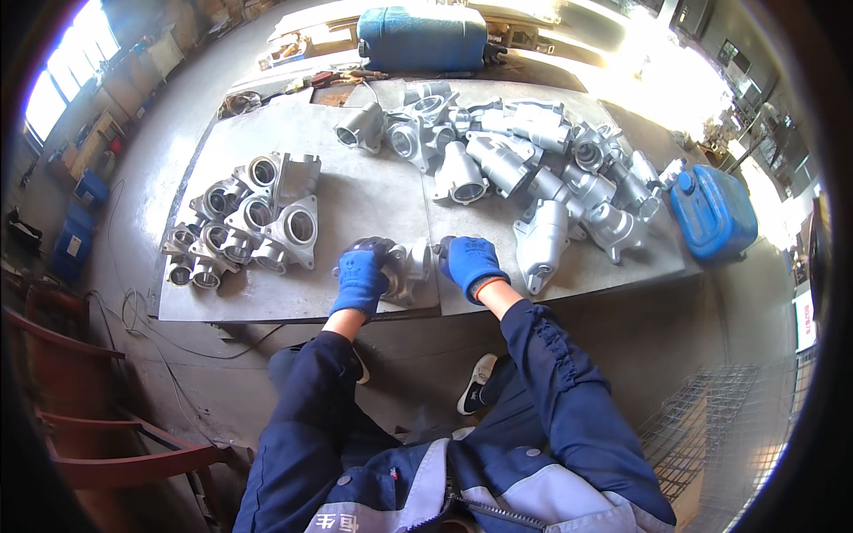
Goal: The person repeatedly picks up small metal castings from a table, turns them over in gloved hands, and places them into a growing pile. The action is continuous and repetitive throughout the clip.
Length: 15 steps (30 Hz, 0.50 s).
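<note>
A silver-grey metal casting [413, 267] with round openings lies at the near edge of the table, between my hands. My left hand [362, 274], in a blue glove with dark fingers, is closed over its left side and hides part of it. Just off the casting's right end, my right hand [471, 263] is curled shut in a matching glove. Whatever its fingers may hold is hidden. To the left stands a cluster of similar castings [295, 226], their round mouths turned up. A large heap of longer castings [544, 233] covers the right side.
The metal-topped table [355, 194] has a seam near its middle. A blue jerrycan [713, 211] stands at its right edge, and a blue drum [422, 39] lies beyond the far edge. Red-brown metal frames [133, 457] are at the lower left, wire mesh [711, 426] at the lower right.
</note>
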### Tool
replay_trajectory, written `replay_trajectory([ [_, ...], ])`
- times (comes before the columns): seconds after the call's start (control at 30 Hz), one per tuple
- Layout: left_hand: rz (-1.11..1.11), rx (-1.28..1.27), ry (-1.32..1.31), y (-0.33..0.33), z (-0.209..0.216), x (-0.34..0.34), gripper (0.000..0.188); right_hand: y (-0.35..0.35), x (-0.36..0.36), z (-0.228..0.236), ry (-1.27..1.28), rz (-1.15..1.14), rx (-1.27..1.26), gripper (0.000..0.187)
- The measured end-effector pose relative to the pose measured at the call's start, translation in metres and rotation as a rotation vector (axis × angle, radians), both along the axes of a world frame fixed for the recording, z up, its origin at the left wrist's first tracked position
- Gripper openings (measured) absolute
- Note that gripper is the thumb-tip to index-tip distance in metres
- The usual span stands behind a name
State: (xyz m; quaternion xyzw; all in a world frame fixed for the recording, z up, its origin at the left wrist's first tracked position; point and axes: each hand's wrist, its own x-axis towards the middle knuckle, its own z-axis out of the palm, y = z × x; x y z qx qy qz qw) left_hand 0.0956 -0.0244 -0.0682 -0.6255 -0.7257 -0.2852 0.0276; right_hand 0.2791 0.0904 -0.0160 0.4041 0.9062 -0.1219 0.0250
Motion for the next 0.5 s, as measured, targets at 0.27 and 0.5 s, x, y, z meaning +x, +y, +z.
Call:
replay_trajectory([
  [0.27, 0.125, -0.093, 0.038, 0.0, -0.002, 0.006, 0.034, -0.014, -0.006, -0.012, 0.016, 0.044, 0.161, 0.023],
  [0.5, 0.159, -0.14, -0.022, -0.001, 0.014, 0.012, 0.033, -0.043, 0.006, -0.032, 0.079, -0.016, 0.056, 0.022],
])
